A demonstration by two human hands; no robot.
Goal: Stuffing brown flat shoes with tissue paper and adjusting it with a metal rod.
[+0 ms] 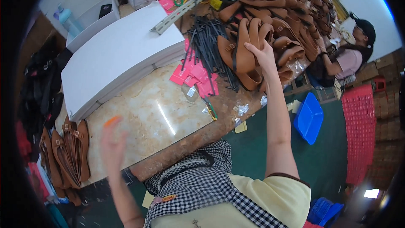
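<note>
At the pile of brown flat shoes on the far right of the table, my right hand is closed on a brown shoe, its thumb across the upper. Other shoes press close against it, so I cannot tell whether the hand holds more than one. My left hand is over the stone-patterned slab, smeared by motion. Something orange shows at its fingertips; its kind is unclear. Left of that hand, brown buckled shoes stand in a tight row.
A tall stack of white paper sheets bears a slotted metal bar. Black strips, pink cards and small scissors lie mid-table. A blue tray is beyond the table's edge. Another person sits at the far right.
</note>
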